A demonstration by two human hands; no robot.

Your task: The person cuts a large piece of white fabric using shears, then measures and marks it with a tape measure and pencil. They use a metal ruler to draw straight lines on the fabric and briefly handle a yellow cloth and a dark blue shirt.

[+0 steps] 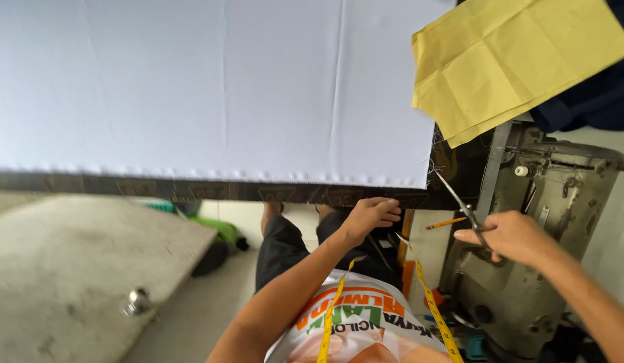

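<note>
A wide sheet of plain white cloth (211, 87) covers the dark brown table edge (191, 190), which carries a faint repeated pattern. The folded paper sheet (513, 60) is mustard yellow. The measuring tape (433, 302) is yellow with dark marks. The silver metal scissors (463, 208) sit against a drab olive-grey sewing machine (527, 269).

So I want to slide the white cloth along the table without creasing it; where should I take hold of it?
Take the white cloth by its near scalloped hem, which lies flat just inside the dark table edge, coming from below that edge. The left hand is already at that edge near the cloth's right corner; the right hand holds scissors.
</note>
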